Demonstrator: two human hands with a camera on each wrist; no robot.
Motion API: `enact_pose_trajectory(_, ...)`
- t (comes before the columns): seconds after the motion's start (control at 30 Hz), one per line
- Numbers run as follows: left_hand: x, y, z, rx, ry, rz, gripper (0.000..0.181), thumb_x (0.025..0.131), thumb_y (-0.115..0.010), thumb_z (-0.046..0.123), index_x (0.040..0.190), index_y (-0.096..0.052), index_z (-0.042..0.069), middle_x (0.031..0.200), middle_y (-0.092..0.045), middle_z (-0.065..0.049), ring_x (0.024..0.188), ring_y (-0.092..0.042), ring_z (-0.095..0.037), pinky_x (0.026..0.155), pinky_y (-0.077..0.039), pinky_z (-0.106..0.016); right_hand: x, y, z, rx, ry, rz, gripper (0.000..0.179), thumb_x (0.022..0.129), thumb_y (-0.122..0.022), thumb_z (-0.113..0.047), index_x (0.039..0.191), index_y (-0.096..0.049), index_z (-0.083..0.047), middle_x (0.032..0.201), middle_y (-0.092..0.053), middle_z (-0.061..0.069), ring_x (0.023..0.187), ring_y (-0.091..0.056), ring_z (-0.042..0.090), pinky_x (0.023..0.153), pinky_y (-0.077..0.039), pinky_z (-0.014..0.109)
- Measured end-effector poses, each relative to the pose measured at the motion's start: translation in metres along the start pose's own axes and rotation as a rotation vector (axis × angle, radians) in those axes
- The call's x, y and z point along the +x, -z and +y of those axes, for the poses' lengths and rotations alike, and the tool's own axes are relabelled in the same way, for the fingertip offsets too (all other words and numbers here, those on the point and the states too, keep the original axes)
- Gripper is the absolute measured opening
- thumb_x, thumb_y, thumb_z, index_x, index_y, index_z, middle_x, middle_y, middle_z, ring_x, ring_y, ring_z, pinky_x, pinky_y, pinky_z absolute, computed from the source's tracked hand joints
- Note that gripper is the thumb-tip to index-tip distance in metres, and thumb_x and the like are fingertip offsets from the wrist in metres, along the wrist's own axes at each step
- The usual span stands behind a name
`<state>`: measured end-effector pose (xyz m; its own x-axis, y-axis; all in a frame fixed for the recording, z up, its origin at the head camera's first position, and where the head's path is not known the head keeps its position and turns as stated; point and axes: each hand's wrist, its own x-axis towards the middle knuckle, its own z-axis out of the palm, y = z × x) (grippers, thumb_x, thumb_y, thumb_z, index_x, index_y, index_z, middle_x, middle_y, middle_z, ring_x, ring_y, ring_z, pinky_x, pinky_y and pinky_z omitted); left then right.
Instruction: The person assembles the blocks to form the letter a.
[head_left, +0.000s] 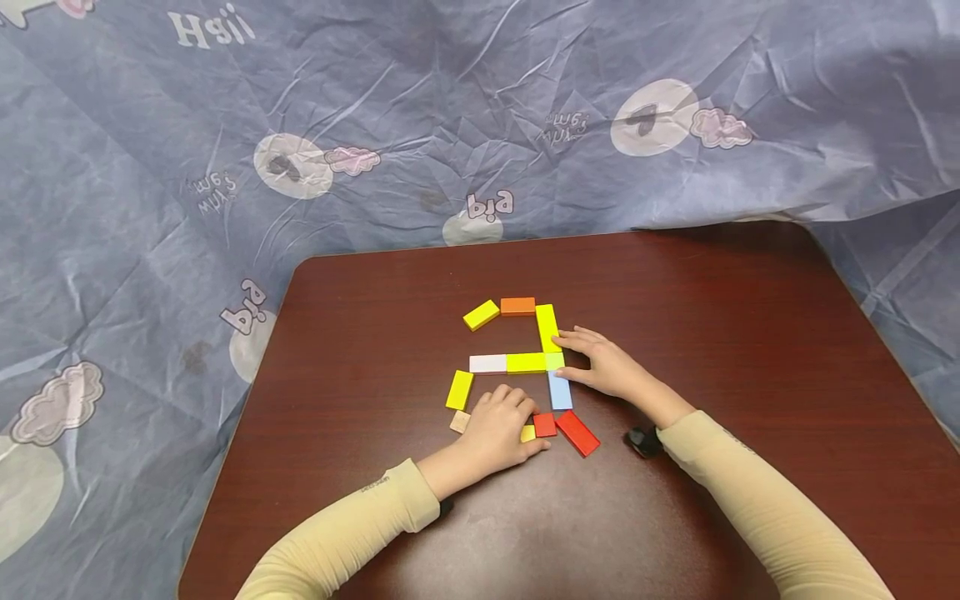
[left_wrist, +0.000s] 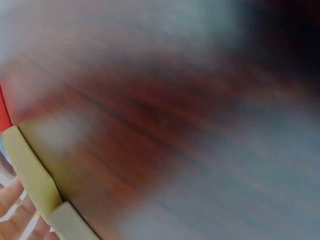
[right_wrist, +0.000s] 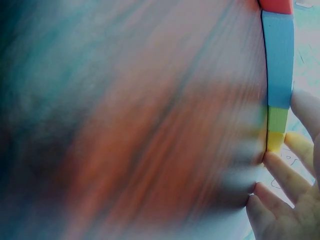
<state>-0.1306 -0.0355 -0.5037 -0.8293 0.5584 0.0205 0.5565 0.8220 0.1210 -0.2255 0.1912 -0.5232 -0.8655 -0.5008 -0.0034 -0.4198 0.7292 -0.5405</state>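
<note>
Coloured blocks lie end to end in an angular figure on the table. My left hand [head_left: 495, 429] spreads over its near row, fingers beyond a partly hidden yellow block [left_wrist: 32, 170] and thumb stretched along the near side. That block lies between a red square block [head_left: 545, 425] and a plain wood block [head_left: 460, 422]. At the right side, my right hand [head_left: 611, 367] reaches in with extended fingers. Its fingertips are at the long yellow block [head_left: 547, 327]; its thumb is by the small light green block [head_left: 554, 361], above the blue block [right_wrist: 280, 60].
A yellow block [head_left: 481, 315] and an orange block [head_left: 517, 307] form the far edge. White [head_left: 488, 364] and yellow [head_left: 526, 362] blocks make the middle bar. Another yellow block [head_left: 459, 390] stands left, and a red block [head_left: 577, 433] slants at the near right. A patterned cloth [head_left: 420, 108] hangs behind.
</note>
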Motion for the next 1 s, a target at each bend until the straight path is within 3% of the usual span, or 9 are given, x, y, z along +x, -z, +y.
enact_pose_trajectory(0.3, 0.004, -0.0105, 0.0046, 0.016, 0.02, 0.092, 0.037, 0.08, -0.077, 0.047, 0.098, -0.07, 0.016, 0.098, -0.062, 0.003, 0.089, -0.055, -0.016, 0.071, -0.047, -0.029, -0.0004, 0.0003, -0.0001, 0.005, -0.002, -0.005, 0.062, 0.088, -0.074, -0.032, 0.142, -0.054, -0.008, 0.148, -0.049, 0.019, 0.143, -0.034, 0.041, 0.112, -0.032, 0.06)
enact_pose_trajectory(0.6, 0.0076, -0.0057, 0.0069, -0.017, 0.07, 0.018, 0.038, 0.083, -0.075, 0.048, 0.105, -0.07, 0.017, 0.105, -0.064, 0.003, 0.095, -0.056, -0.016, 0.075, -0.049, -0.03, -0.001, 0.0008, 0.0002, 0.011, 0.005, -0.005, 0.062, 0.088, -0.074, -0.03, 0.141, -0.054, -0.007, 0.147, -0.049, 0.019, 0.143, -0.034, 0.042, 0.113, -0.031, 0.059)
enact_pose_trajectory(1.0, 0.0075, -0.0049, 0.0074, -0.048, 0.074, 0.015, 0.039, 0.084, -0.074, 0.047, 0.109, -0.069, 0.018, 0.106, -0.064, 0.003, 0.095, -0.056, -0.016, 0.075, -0.049, -0.03, -0.0004, 0.0005, 0.0011, 0.005, -0.003, -0.006, 0.062, 0.088, -0.074, -0.031, 0.141, -0.054, -0.008, 0.147, -0.05, 0.018, 0.143, -0.034, 0.041, 0.112, -0.032, 0.058)
